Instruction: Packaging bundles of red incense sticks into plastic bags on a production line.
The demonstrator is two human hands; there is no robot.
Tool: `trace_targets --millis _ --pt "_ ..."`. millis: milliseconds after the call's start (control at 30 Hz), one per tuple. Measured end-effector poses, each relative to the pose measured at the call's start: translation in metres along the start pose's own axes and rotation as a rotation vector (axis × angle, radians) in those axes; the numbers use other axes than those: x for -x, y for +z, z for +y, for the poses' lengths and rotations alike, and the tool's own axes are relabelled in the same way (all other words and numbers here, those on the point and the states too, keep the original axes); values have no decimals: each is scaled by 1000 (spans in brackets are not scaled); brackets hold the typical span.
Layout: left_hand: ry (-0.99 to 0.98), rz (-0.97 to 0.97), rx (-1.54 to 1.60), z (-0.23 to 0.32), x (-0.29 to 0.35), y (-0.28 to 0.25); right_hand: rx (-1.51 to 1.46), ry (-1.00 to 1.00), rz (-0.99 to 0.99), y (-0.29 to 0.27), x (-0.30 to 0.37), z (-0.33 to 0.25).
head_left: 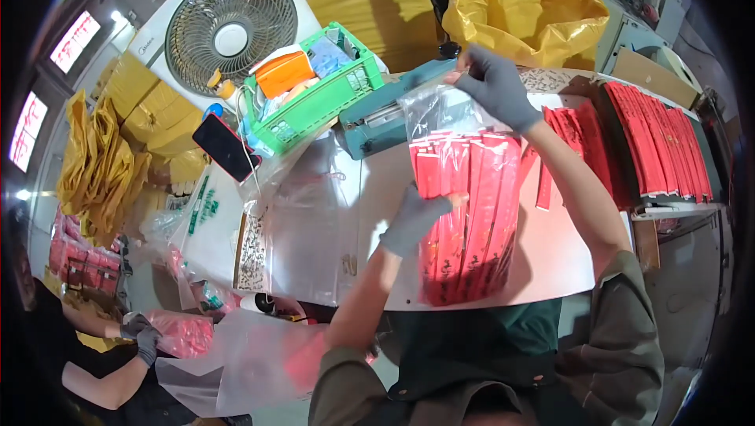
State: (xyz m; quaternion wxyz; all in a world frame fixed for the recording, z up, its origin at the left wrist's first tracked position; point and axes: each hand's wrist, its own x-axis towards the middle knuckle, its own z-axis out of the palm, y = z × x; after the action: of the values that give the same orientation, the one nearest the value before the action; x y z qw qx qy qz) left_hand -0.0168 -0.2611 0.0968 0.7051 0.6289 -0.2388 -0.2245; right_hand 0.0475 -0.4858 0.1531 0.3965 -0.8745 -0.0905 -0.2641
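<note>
A clear plastic bag (470, 222) filled with long red packets stands tilted in front of me, at the table's near edge. My left hand (415, 220), in a grey glove with bare fingertips, grips its left side, the thumb lying across the front. At the bag's loose top, my right hand (495, 86) in a matching glove pinches the film between bent fingers. Just left of that top lies a blue-grey bar-shaped device (377, 123), seemingly a bag sealer. More red packets (578, 139) lie to the right of the filled bag.
A green crate (314, 100) and phone (226, 147) sit at the left, before a white fan (232, 33). Clear bags (307, 229) lie left on the table (381, 229). A tray of red packets (659, 139) stands right. Lower left, another person's gloved hands (141, 336) hold pink-red packaging.
</note>
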Motion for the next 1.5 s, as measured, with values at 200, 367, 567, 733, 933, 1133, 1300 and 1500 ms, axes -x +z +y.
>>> trace_targets --millis 200,367,567,733,933,1133,1300,1500 --pt "-289 172 312 -83 -70 -37 183 30 121 38 -59 63" --pt "-138 296 291 -72 -95 -60 57 -24 99 44 -77 101" --pt "-11 308 199 -93 -103 -77 299 101 21 68 -57 123" --pt "-38 313 309 -106 -102 -77 320 41 67 70 -57 123" --pt "95 274 385 -118 -72 -55 423 183 39 68 -52 118" --pt "-286 207 194 -107 -27 -84 201 268 -97 62 63 110" --pt "71 267 -734 -79 -22 -53 117 529 -195 -51 159 141" --pt "290 112 -853 -75 -46 63 109 362 146 -205 162 87"
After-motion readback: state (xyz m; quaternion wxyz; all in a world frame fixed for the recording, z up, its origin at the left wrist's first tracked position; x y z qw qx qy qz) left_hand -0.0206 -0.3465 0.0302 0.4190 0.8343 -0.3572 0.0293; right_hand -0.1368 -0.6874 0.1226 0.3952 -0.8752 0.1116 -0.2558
